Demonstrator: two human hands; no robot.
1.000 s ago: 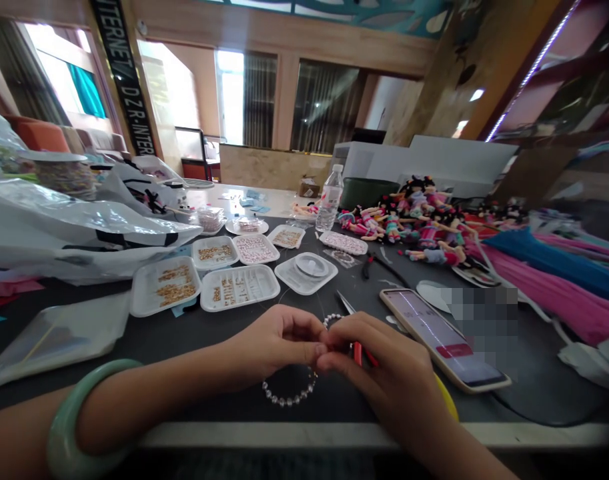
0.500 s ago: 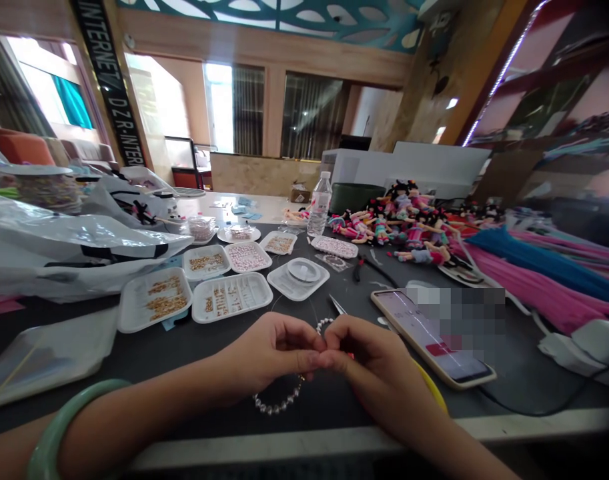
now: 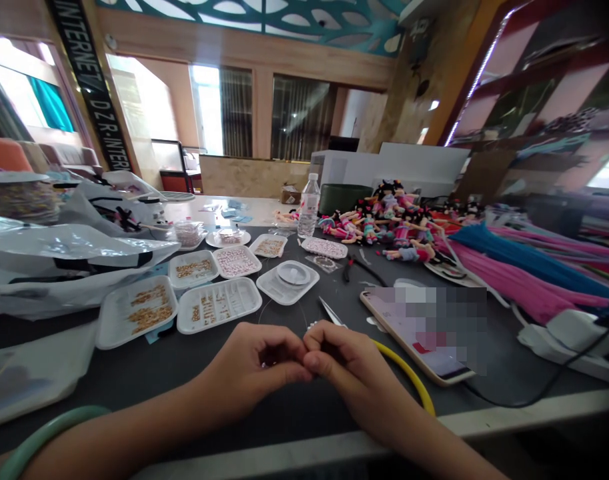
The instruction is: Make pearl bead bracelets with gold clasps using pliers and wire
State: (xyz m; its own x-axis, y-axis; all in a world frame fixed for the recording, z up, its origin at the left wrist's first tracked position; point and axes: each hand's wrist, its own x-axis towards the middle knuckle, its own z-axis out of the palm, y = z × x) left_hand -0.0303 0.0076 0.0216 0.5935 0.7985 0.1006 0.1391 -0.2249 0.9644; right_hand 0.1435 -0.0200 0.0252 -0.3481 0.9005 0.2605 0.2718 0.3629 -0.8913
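My left hand (image 3: 261,360) and my right hand (image 3: 351,363) meet above the dark table mat, thumbs and forefingers pinched together at the tips. Between them is a beaded bracelet on clear thread, mostly hidden by the fingers. A few pale beads (image 3: 312,325) peek out behind the right fingers, and others glint inside the left hand's curl. Thin clear thread (image 3: 305,316) arcs up beyond the fingertips. Just past the right hand lie pointed metal blades (image 3: 331,311). A yellow curved handle (image 3: 414,379) shows beside the right wrist.
White trays hold gold findings (image 3: 137,340), metal parts (image 3: 219,327) and pink beads (image 3: 237,275). A spool (image 3: 293,273) lies on another tray. Pliers (image 3: 367,270), a water bottle (image 3: 309,207) and piled dolls (image 3: 384,217) stand farther back. A phone (image 3: 418,340) lies at right, plastic bags (image 3: 69,267) at left.
The loop of grey beads that hung below my hands is now tucked out of sight. Both hands shifted slightly left and down in view, uncovering more of the yellow handle.
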